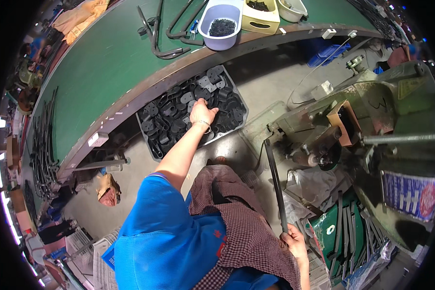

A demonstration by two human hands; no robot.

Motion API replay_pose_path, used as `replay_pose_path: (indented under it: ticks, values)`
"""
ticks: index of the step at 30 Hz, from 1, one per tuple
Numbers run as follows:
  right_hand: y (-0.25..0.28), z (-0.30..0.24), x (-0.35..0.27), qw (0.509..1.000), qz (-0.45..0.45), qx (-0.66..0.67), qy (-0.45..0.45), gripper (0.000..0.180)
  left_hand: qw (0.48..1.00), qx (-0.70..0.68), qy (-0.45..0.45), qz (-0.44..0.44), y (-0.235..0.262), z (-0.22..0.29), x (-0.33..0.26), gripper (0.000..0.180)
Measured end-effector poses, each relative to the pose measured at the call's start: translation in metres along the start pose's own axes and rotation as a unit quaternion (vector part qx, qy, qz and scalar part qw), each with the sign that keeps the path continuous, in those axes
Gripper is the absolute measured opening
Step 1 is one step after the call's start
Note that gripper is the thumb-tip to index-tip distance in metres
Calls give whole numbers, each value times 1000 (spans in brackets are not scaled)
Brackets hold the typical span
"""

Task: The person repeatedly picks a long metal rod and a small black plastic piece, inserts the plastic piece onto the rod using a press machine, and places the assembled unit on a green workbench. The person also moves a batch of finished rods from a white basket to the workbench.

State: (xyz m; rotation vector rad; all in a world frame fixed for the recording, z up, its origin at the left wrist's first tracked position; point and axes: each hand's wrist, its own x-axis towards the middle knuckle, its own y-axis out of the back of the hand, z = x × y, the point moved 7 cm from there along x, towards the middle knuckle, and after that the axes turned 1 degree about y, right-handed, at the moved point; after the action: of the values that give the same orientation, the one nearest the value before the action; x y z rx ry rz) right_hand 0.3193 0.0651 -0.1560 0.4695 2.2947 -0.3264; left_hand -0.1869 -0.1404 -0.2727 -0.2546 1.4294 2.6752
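My left hand (pixel 202 114) reaches into a grey bin (pixel 145 138) heaped with small black parts (pixel 166 108), some of them flat with holes and rounded ends. Its fingers are curled down among the parts, with thumb and fingers about one dark piece; the fingertips are partly hidden. Down at the right, my right hand (pixel 295 240) is closed round the lower end of a long black metal tube (pixel 275 186). The tube stands slanted, its upper end close to the machine (pixel 319 123).
A curved green worktable (pixel 106 63) carries bent black tubes (pixel 154 36), a lilac tub (pixel 221 41) and a yellow box (pixel 261 21). An open cardboard box (pixel 344 123) sits on the machine. Below it, several black bars (pixel 348 232) lie on a green surface. A crumpled bag (pixel 108 190) is on the floor.
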Motion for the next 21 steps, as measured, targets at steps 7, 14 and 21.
replay_pose_path:
  ticks: [7, 14, 21]
  values:
    - [-37, -5, 9, 998, 43, 31, 14, 36, 983, 124, -139, -5, -25, 13, 24, 53]
    - [-71, -28, 20, 996, 79, 11, 35, 45, 745, -558, 80, -357, 3, 19, 0, 31]
    - [-48, -33, 13, 972, 139, -133, 133, 48, 702, -557, -92, -435, 53, 92, -57, 32]
